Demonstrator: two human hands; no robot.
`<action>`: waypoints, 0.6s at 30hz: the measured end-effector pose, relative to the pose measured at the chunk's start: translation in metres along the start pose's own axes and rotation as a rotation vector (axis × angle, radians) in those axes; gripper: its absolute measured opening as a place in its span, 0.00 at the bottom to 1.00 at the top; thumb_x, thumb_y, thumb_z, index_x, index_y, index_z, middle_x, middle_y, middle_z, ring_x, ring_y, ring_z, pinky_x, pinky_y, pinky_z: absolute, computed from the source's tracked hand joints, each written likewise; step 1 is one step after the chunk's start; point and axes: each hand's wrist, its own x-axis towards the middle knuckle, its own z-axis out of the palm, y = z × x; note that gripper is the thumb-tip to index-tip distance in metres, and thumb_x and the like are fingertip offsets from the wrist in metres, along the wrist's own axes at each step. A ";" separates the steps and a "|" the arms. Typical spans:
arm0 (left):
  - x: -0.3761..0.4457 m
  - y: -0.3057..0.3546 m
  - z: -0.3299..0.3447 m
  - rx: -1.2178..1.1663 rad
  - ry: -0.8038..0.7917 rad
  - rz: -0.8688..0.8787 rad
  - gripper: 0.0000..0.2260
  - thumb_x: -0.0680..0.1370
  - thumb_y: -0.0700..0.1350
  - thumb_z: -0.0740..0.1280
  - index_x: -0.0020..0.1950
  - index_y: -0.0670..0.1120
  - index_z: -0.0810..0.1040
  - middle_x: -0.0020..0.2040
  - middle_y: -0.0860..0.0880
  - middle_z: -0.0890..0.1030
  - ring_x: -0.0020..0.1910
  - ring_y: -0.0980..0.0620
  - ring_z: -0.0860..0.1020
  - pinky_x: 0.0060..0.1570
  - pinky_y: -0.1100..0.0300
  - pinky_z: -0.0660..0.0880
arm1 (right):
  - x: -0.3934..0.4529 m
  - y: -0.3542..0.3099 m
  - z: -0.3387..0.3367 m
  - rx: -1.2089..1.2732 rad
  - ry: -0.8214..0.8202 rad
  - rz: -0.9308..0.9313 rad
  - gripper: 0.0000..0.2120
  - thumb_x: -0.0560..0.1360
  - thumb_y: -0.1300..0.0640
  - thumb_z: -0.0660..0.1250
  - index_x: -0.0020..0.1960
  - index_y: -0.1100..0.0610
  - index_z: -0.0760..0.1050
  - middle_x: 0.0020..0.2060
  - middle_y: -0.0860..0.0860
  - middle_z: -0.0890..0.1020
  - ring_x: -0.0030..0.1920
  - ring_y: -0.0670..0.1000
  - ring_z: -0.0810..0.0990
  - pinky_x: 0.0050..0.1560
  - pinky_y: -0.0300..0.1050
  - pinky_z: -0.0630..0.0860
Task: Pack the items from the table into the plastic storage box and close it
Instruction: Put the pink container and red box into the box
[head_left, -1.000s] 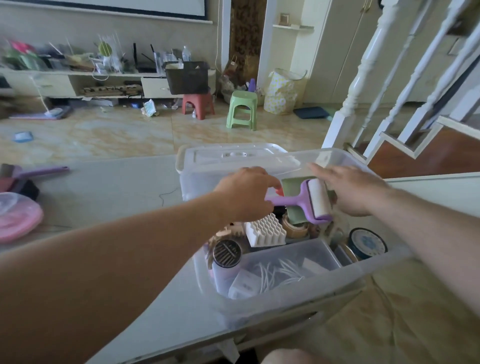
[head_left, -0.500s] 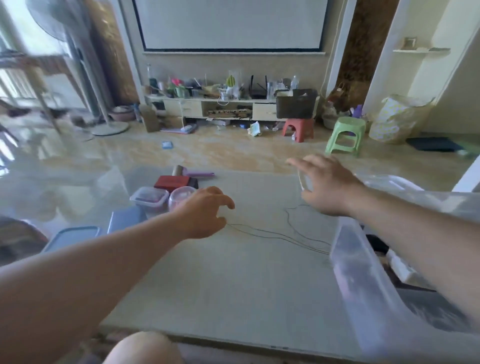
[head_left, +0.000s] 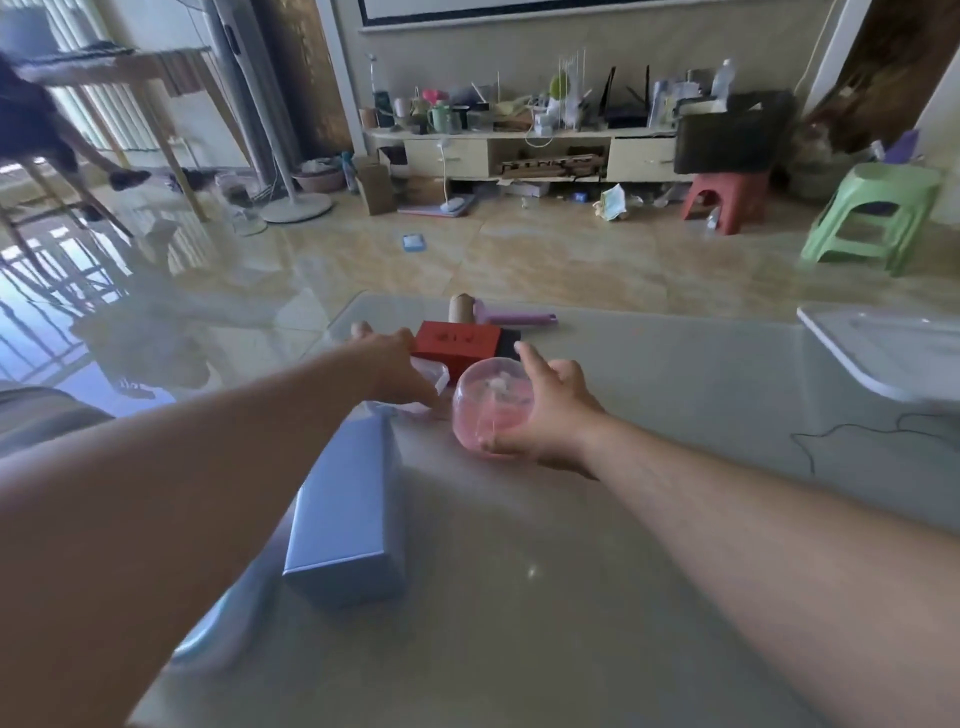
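Observation:
My right hand grips a pink translucent round container standing on the table. My left hand lies over a small clear container just left of it, fingers curled round its far side. Behind them lie a red box and a purple lint roller with a cardboard roll. A pale blue box sits near my left forearm. The white lid of the storage box shows at the right edge; the box itself is out of view.
The glass-topped table ends just behind the lint roller. A blue flat lid lies under my left arm. A thin dark wire trails at the right. Stools, a fan stand and a cluttered TV bench stand on the floor beyond.
My view swung left from the storage box to the loose items. Both hands left the lint roller in the box, crossed the table, and now hold the pink and clear containers.

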 end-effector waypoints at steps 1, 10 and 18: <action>0.009 0.002 0.004 -0.019 -0.041 -0.003 0.43 0.67 0.66 0.73 0.78 0.55 0.61 0.72 0.38 0.62 0.64 0.36 0.72 0.64 0.47 0.74 | 0.010 0.000 0.012 0.020 0.017 -0.007 0.63 0.54 0.30 0.75 0.81 0.32 0.45 0.73 0.46 0.57 0.74 0.56 0.68 0.72 0.53 0.71; 0.019 0.017 0.032 -0.141 -0.014 0.005 0.45 0.62 0.62 0.75 0.76 0.57 0.62 0.66 0.41 0.65 0.66 0.39 0.70 0.65 0.46 0.74 | 0.013 0.019 0.038 -0.007 0.174 -0.156 0.49 0.56 0.36 0.79 0.73 0.34 0.62 0.67 0.45 0.65 0.63 0.52 0.78 0.64 0.50 0.78; -0.081 0.064 -0.024 -0.250 0.058 0.143 0.40 0.60 0.59 0.73 0.71 0.66 0.64 0.65 0.45 0.62 0.56 0.37 0.74 0.57 0.47 0.78 | -0.088 0.017 -0.090 -0.096 0.212 -0.196 0.55 0.59 0.38 0.84 0.80 0.36 0.59 0.77 0.45 0.61 0.69 0.48 0.74 0.68 0.48 0.75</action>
